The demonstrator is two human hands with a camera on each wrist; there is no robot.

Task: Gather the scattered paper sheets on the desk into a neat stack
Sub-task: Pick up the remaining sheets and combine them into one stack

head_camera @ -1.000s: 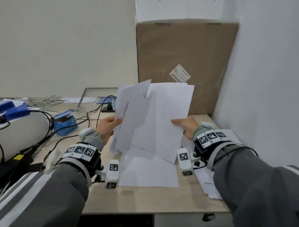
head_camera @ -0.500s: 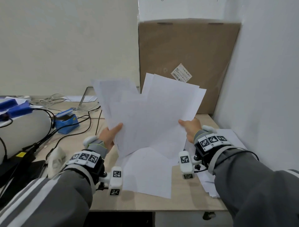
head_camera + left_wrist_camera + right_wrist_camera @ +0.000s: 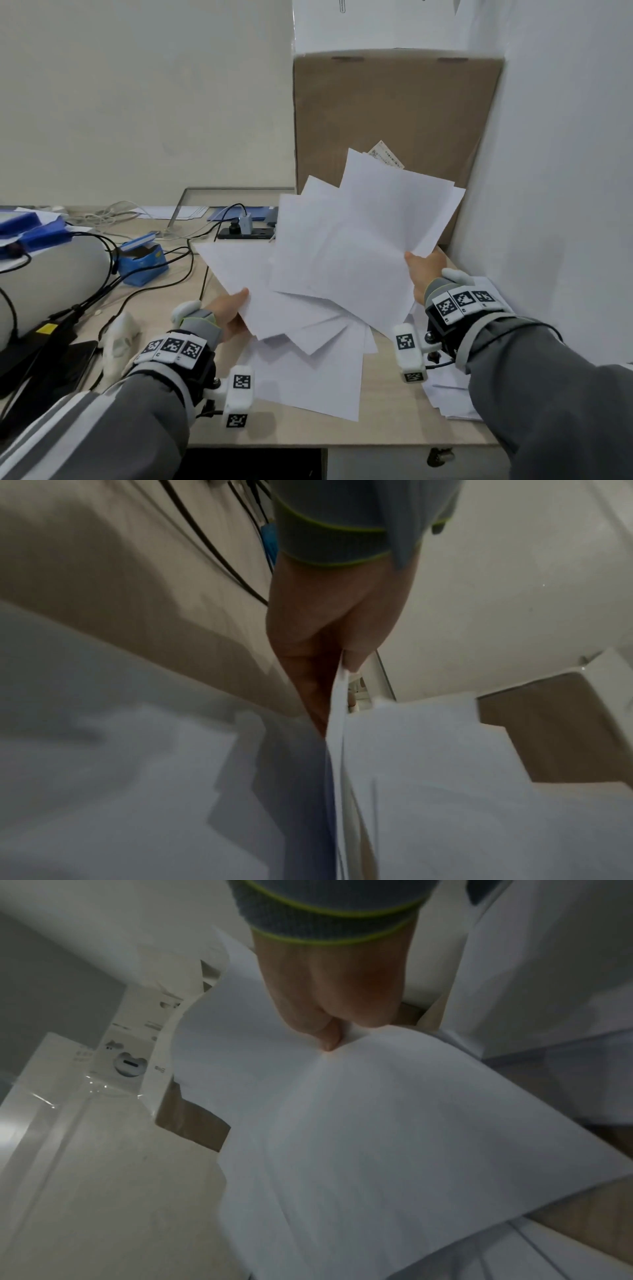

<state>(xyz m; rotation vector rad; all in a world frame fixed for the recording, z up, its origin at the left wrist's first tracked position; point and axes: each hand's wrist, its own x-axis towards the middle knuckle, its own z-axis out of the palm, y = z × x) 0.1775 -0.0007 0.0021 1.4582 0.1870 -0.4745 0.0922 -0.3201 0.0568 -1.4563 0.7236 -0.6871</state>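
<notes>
Between both grips, sheets [image 3: 356, 246] fanned: left hand [image 3: 227, 313] & right hand [image 3: 423, 274] pinch edges (mid-gather). Next: square them up, probably tapping on bench [image 3: 308, 430].

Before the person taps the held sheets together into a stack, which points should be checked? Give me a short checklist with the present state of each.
1. Left hand grips the held sheets: ok, thumb on top at the lower left edge.
2. Right hand grips them: ok, it pinches the right edge.
3. Edges aligned: not ok, the sheets are fanned with corners pointing different ways.
4. All sheets gathered: not ok, a loose sheet lies on the desk, and more papers lie under the right forearm.
5. Number of sheets held: cannot tell.
</notes>
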